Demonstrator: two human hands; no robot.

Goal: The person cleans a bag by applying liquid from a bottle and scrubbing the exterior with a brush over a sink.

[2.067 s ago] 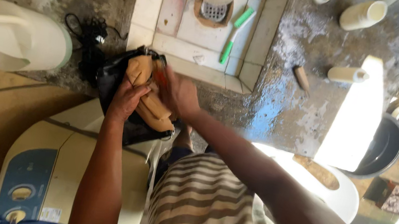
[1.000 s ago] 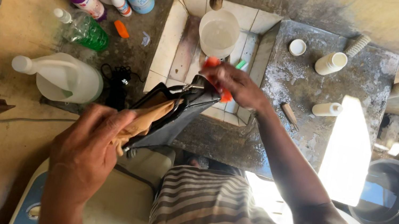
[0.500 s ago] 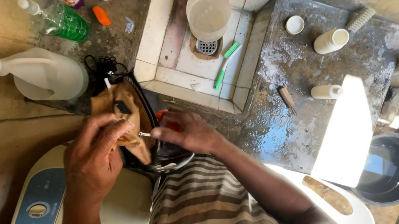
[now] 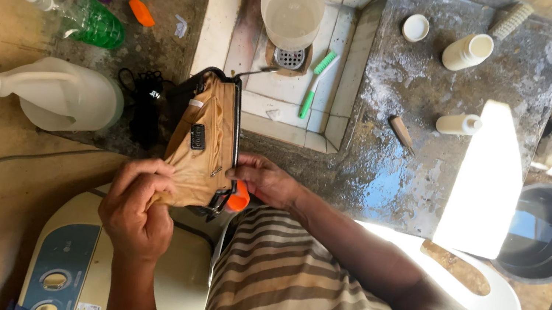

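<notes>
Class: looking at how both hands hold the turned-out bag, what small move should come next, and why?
Probably press the tan lining fully outward: the left hand pinches its lower edge while the right hand grips the bag's rim beside an orange item, and the lining looks only partly turned out.

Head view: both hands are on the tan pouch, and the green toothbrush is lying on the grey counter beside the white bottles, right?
Not quite. In the head view the green toothbrush lies inside the tiled sink, not on the counter. Both the left hand and right hand do hold the tan pouch.
</notes>
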